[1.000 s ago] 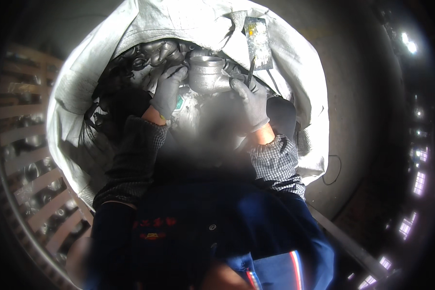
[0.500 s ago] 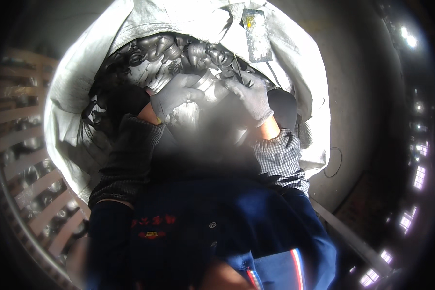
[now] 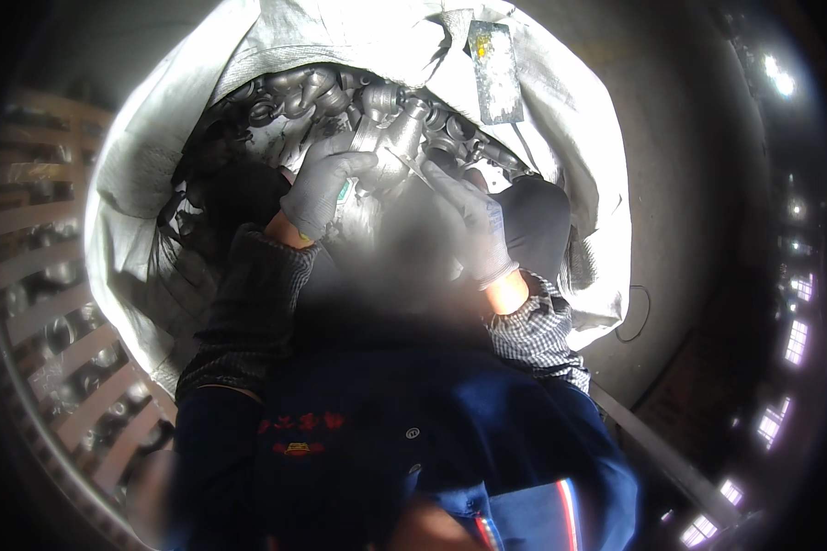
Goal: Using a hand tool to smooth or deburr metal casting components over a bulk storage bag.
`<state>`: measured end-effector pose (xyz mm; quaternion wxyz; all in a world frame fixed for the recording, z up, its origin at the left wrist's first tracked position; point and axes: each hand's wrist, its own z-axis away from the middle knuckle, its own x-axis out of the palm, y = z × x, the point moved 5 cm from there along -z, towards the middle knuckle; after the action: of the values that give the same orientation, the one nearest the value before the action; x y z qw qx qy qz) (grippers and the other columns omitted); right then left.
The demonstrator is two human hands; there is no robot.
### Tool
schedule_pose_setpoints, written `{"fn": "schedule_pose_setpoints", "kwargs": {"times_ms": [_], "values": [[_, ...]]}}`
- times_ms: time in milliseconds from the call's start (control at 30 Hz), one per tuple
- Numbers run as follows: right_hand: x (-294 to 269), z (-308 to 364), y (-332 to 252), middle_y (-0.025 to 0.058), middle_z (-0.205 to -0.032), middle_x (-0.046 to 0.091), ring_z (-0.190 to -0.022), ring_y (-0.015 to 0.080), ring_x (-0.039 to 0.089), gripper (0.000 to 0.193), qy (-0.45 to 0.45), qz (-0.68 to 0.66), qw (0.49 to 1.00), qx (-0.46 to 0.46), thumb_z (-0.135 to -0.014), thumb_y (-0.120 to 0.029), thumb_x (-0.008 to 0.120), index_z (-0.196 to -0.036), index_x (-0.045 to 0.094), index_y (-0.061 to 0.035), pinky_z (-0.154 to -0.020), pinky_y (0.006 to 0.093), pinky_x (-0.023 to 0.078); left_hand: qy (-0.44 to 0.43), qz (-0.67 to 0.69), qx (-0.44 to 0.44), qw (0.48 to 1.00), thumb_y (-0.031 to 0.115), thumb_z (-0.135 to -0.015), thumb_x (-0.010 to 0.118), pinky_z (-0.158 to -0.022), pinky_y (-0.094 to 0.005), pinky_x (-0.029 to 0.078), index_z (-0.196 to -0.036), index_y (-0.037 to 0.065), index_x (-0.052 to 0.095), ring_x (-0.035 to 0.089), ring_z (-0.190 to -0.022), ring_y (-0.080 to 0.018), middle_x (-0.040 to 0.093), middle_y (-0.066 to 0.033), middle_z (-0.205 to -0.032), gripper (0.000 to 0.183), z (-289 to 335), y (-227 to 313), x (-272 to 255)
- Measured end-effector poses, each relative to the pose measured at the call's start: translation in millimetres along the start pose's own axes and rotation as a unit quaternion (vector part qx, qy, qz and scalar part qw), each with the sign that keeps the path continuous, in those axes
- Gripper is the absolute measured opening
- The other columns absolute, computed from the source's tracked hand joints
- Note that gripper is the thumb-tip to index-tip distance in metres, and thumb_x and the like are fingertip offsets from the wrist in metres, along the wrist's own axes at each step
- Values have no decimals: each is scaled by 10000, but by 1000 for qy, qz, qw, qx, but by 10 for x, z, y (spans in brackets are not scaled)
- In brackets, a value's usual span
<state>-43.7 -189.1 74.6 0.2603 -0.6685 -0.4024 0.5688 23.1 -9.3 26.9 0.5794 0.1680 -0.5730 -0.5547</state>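
Note:
My left hand (image 3: 326, 188), in a grey glove, grips a tapered grey metal pipe fitting (image 3: 397, 138) from its left side. The narrow end of this fitting points away from me. To its right, my right hand (image 3: 476, 216), also gloved, has its fingers stretched toward the fitting and pinches a thin, rod-like tool (image 3: 402, 160). The tool's tip lies against or just over the fitting's side; its exact kind is too small to make out. A bright haze blurs the area below the fitting.
Many grey metal pipe fittings (image 3: 312, 87) lie inside a large white woven sack (image 3: 124, 197) around my hands. A worn flat plate (image 3: 493, 73) rests on the sack's far right rim. On the left stands a slatted crate (image 3: 55, 308) with more fittings behind its slats.
The fitting now stands with its narrow end pointing away. My right hand has drawn back toward me, its fingers straighter, and the thin tool has swung from pointing away to pointing left.

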Motion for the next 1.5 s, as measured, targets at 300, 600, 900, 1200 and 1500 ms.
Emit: {"fn": "schedule_pose_setpoints", "kwargs": {"times_ms": [300, 600, 900, 1200, 1500], "values": [[122, 18, 97, 85, -759, 549, -692, 269, 589, 461, -18, 189, 982, 10, -778, -68, 633, -1215, 608, -215, -612, 358, 485, 38, -8, -1, 999, 33, -848, 508, -736, -262, 481, -1069, -38, 616, 611, -789, -147, 650, -81, -895, 256, -20, -14, -3], [219, 77, 294, 83, -775, 546, -683, 272, 586, 490, -37, 207, 977, -25, -754, -75, 640, -1215, 606, -239, -594, 367, 482, 62, -27, -3, 998, 26, -846, 511, -687, -254, 469, -1027, -33, 625, 591, -727, -130, 636, -70, -829, 221, -29, -58, -42], [52, -5, 99, 99, -784, 595, -733, 289, 609, 382, 28, 77, 997, -6, -813, -59, 594, -1171, 622, -186, -660, 361, 496, 54, -44, 14, 997, 24, -841, 529, -714, -241, 469, -1052, -23, 629, 591, -766, -116, 635, -50, -865, 239, -19, -23, 16], [127, -51, 305, 76, -913, 673, -839, 148, 643, 490, -6, -192, 958, 212, -825, -121, 643, -1297, 524, -59, -731, 287, 496, 44, -52, 9, 998, -5, -801, 567, -751, -254, 482, -1016, -33, 638, 617, -813, -134, 657, -70, -911, 229, -72, -98, -31], [205, -338, 282, 148, -1006, 661, -934, 181, 618, 651, 88, -122, 969, 196, -746, -283, 766, -1245, 515, 51, -865, 291, 475, 0, -70, 10, 998, -27, -804, 545, -752, -237, 476, -1037, -28, 615, 611, -818, -127, 650, -69, -913, 244, -77, -175, 163]]}}
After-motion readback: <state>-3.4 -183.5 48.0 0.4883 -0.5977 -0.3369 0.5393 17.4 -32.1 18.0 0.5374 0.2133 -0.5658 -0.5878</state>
